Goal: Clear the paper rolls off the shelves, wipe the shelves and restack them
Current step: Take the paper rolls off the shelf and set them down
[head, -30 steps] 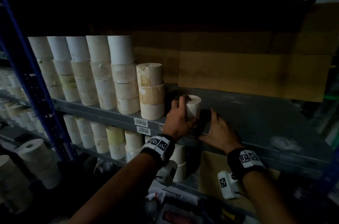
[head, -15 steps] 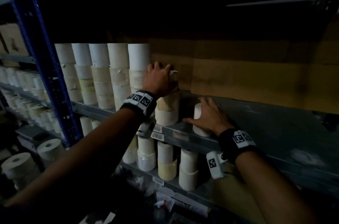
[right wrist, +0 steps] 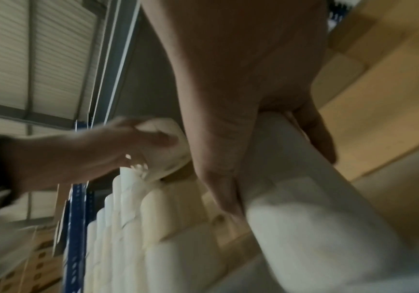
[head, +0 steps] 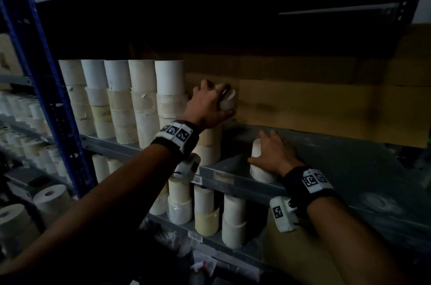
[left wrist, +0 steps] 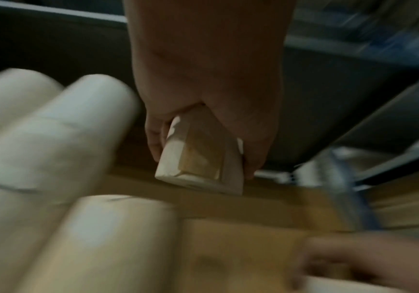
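Note:
My left hand (head: 215,103) grips a white paper roll (head: 227,101) at the top of a short stack (head: 208,144) on the grey metal shelf (head: 338,168). The left wrist view shows that roll (left wrist: 201,158) pinched between thumb and fingers. My right hand (head: 270,154) holds another roll (head: 260,168) that stands upright on the shelf, right of the stack. In the right wrist view its thumb and fingers lie on either side of this roll (right wrist: 303,198). Tall stacks of rolls (head: 121,98) fill the shelf's left part.
Brown cardboard (head: 326,102) lines the back of the shelf. A blue upright (head: 46,86) stands at the left. More rolls (head: 205,210) sit on the shelf below, and others on racks at far left. The shelf right of my right hand is bare and dusty.
My left hand lifted its roll from shelf level up to the top of the short stack. My right hand went from lying flat on the shelf to holding a standing roll.

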